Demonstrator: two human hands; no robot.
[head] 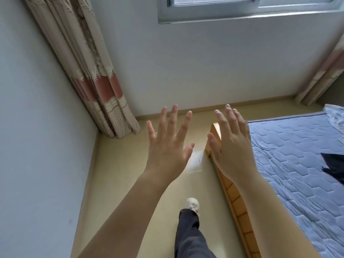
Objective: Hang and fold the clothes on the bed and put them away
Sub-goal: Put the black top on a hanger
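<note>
Left hand (167,146) is hovering raised in front of the body, back toward the camera, fingers straight and fanned wide. Right hand (230,144) is hovering just beside it at the same height, fingers straight and a little closer together. The two hands are staying apart from one another.

The right hand is overlapping the far corner of the light wooden slatted bed frame (234,198) in this view; whether it is touching the wood cannot be told.

The pale blue quilted mattress (297,164) is filling the right side, its near edge running along the frame rail. A dark navy garment (335,168) is lying on the mattress at the right border of the view, well apart from both hands and only partly showing. A pale patterned cloth (335,116) is sitting at the mattress's far corner.

A strip of beige floor (115,183) is running between the white left wall (37,146) and the frame rail, reaching the skirting under the grey-framed window (242,15). A leg in dark grey trousers (188,235) with a white shoe (192,203) is standing on this strip near the rail. A cream and pink patterned curtain (96,86) is hanging into the left corner, its hem meeting the floor.
</note>
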